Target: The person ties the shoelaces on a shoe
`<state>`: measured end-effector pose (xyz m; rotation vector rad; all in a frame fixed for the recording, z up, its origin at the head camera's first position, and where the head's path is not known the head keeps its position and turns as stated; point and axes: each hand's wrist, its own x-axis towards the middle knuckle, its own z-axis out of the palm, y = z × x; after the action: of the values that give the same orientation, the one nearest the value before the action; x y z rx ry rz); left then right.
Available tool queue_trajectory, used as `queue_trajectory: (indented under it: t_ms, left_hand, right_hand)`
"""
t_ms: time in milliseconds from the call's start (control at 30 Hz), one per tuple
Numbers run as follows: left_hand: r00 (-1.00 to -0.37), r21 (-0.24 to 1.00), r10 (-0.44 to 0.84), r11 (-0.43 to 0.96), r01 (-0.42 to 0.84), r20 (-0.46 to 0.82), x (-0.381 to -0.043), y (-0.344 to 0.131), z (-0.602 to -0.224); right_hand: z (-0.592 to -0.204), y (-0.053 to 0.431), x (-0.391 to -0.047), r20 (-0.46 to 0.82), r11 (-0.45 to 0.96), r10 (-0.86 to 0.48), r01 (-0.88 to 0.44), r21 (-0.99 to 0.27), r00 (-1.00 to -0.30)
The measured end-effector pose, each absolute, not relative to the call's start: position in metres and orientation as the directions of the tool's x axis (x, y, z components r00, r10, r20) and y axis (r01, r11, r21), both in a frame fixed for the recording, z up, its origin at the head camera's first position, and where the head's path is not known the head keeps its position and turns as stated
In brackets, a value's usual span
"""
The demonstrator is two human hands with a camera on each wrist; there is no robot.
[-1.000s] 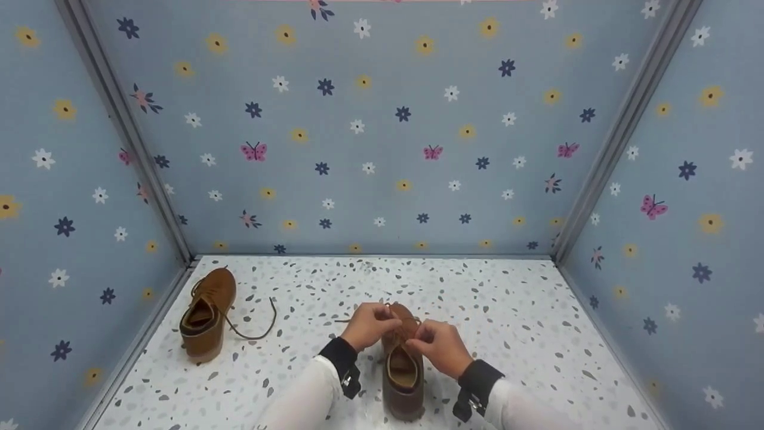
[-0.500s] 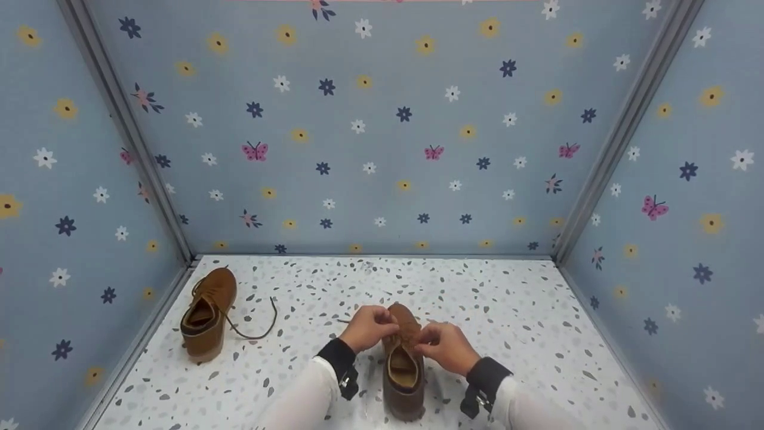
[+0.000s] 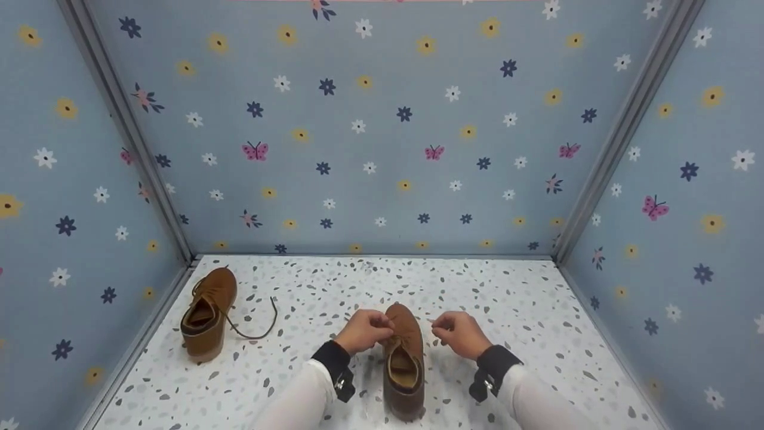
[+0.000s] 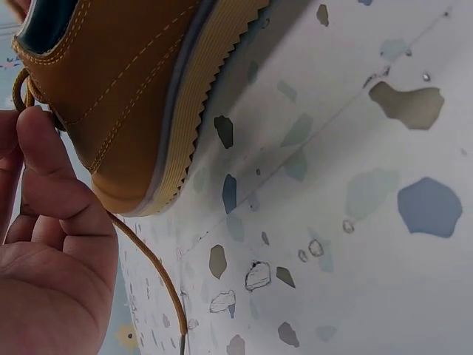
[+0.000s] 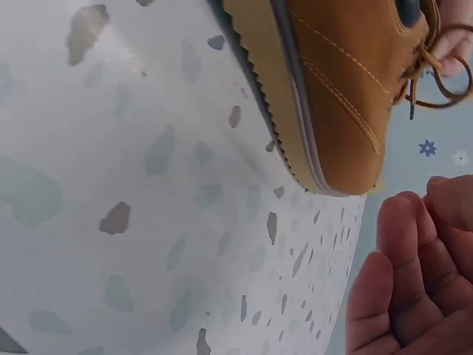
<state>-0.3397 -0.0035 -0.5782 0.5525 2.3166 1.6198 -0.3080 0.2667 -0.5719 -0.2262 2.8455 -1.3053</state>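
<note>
A brown lace-up shoe (image 3: 404, 394) stands upright on the speckled surface, its toe pointing away from me. At its left side, my left hand (image 3: 362, 331) pinches the shoelace (image 4: 20, 90) between thumb and fingertips. A loose length of this lace hangs past the toe in the left wrist view. My right hand (image 3: 463, 335) is off the shoe to its right, fingers loosely bent, with nothing visible between them. In the right wrist view, lace loops (image 5: 442, 102) and a tipped end hang over the laced opening, apart from the right fingers.
Another brown shoe (image 3: 209, 316) stands at the left near the side wall, a loose lace (image 3: 262, 336) trailing to its right. Blue flower-patterned panels (image 3: 382, 149) enclose the white speckled surface (image 3: 507, 292) at the back and both sides.
My right hand has left the laces and moved right, away from the shoe. The left hand has shifted slightly left and down, staying at the lace. Both shoes have stayed put.
</note>
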Motion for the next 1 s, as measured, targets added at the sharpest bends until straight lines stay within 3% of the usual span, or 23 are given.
queue_trajectory:
  t_ms: [500, 1000]
  left_hand:
    - [-0.893, 0.932, 0.448, 0.340, 0.126, -0.043, -0.341, -0.005, -0.580]
    - [-0.894, 0.922, 0.448, 0.359, 0.147, -0.032, -0.342, -0.004, -0.581]
  right_hand:
    - [-0.571, 0.248, -0.325, -0.081, 0.539, -0.134, -0.004, -0.842, -0.988]
    - [-0.575, 0.223, -0.332, -0.128, 0.585, -0.189, -0.007, -0.811, -0.974]
